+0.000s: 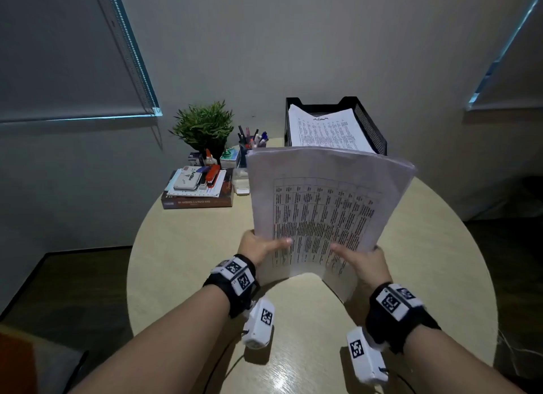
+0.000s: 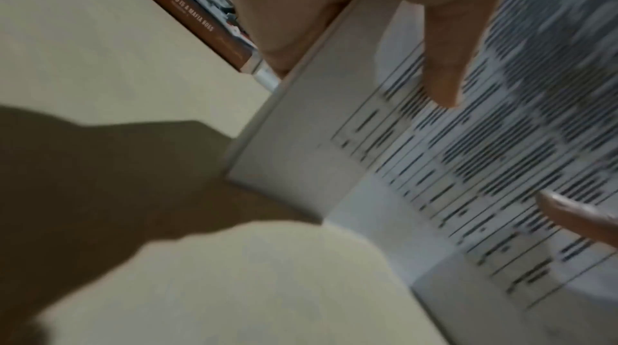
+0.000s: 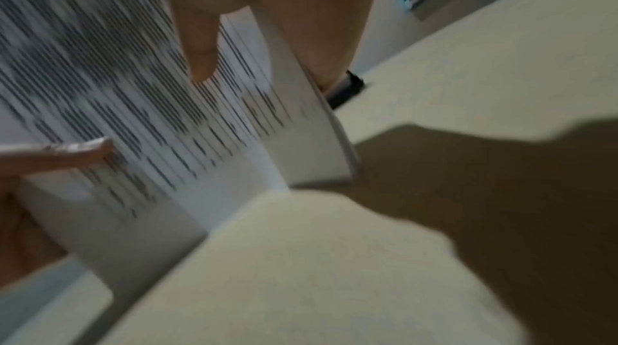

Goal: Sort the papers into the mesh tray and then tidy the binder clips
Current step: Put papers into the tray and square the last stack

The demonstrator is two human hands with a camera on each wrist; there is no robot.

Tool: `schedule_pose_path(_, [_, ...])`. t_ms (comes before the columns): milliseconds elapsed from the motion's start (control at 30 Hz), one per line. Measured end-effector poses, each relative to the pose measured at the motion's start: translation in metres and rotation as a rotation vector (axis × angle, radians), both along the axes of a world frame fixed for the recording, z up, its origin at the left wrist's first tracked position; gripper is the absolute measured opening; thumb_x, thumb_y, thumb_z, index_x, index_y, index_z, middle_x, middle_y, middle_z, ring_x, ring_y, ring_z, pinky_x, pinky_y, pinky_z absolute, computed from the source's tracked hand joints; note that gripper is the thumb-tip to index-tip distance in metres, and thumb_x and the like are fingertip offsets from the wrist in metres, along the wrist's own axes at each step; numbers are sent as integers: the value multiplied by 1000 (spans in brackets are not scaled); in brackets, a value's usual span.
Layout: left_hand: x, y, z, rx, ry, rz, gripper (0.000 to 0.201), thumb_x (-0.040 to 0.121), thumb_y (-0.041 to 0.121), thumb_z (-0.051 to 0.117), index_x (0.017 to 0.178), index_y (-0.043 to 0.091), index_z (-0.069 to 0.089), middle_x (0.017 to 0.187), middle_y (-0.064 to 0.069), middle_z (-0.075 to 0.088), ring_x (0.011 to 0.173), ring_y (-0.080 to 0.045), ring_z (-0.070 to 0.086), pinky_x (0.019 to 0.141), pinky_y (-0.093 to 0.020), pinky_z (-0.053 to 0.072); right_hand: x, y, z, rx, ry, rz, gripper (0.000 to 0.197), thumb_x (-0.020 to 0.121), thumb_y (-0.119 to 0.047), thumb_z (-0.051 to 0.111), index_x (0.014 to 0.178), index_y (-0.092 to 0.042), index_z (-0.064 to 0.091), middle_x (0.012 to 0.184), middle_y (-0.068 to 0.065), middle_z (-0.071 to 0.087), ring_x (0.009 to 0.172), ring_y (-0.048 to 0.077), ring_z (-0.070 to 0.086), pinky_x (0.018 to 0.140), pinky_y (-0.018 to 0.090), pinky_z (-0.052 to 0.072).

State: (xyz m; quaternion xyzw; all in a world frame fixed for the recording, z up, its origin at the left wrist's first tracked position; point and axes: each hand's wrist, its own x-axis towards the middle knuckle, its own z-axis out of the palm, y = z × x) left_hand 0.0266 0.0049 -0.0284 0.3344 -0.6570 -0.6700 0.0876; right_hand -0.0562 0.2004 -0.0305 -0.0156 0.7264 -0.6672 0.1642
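Papers (image 1: 323, 205) in a thick stack are held upright above the table (image 1: 182, 246), gripped at the lower left edge by the left hand (image 1: 258, 246) and at the lower right edge by the right hand (image 1: 361, 261), thumbs pressed on the printed front. Beyond the hands, the mesh tray (image 1: 370, 126) already holds more sheets.

head: high, downward | wrists: close, share paper stack (image 1: 320, 211)
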Motion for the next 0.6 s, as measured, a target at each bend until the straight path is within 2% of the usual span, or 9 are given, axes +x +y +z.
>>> schedule_pose_path(67, [6,5,-17,-18,-123,-11,71,58,18,88,117,-2,55,111,-4,61,106,-22,58,98,-35,46,8,3,-22,73,-93,-15,29,72,-13,79,91,0,62,91,18,66,77,28,61,62,26,51])
schedule_pose_path(167, [14,8,-26,3,-193,17,74,61,16,86,120,-2,45,111,-2,53,109,-23,53,100,-36,43,14,8,-34,72,-101,-44,15,79,-8,74,87,-1,64,87,18,67,73,25,60,64,26,48])
schedule_pose_path(233, [15,9,-28,16,-186,-58,65,65,14,84,117,-2,49,109,-2,58,99,-19,57,89,-32,49,15,13,-32,31,-85,-33,8,82,-4,70,80,-1,62,76,13,65,70,24,58,53,16,49])
schedule_pose_path(300, [18,16,-23,38,-138,-119,40,72,3,77,104,-2,55,93,-6,63,78,-12,63,66,-19,53,15,17,-30,-21,-96,-24,6,85,3,64,82,0,59,72,9,60,68,22,56,46,10,46])
schedule_pose_path(333, [19,19,-23,33,-138,-127,37,72,3,77,101,-1,55,91,-7,64,78,-12,64,62,-18,53,15,20,-29,-73,-131,-13,7,85,7,62,85,1,57,74,9,57,68,23,55,45,11,47])
schedule_pose_path(367, [20,20,-27,27,-157,-138,41,68,9,81,99,-1,55,95,-10,66,84,-17,66,67,-24,56,16,23,-30,-124,-172,-8,10,85,10,59,85,1,55,77,10,56,69,23,56,45,12,47])
schedule_pose_path(433, [21,25,-34,-12,-222,-214,58,60,27,87,104,3,57,102,-10,67,95,-23,66,80,-37,57,19,30,-32,-127,-222,6,14,85,15,56,78,2,54,72,11,61,61,18,62,53,13,51])
schedule_pose_path(533, [29,27,-39,-132,-326,-359,44,71,34,79,103,13,58,95,-1,65,90,-16,61,77,-31,55,19,46,-50,-164,-326,-16,18,83,18,55,94,4,58,91,17,67,83,24,66,93,32,49])
schedule_pose_path(600, [33,29,-46,-104,-335,-480,49,73,30,77,115,13,60,110,-2,67,100,-17,63,93,-37,51,18,58,-63,-128,-375,21,29,82,16,58,109,5,58,101,17,67,92,28,65,90,36,46])
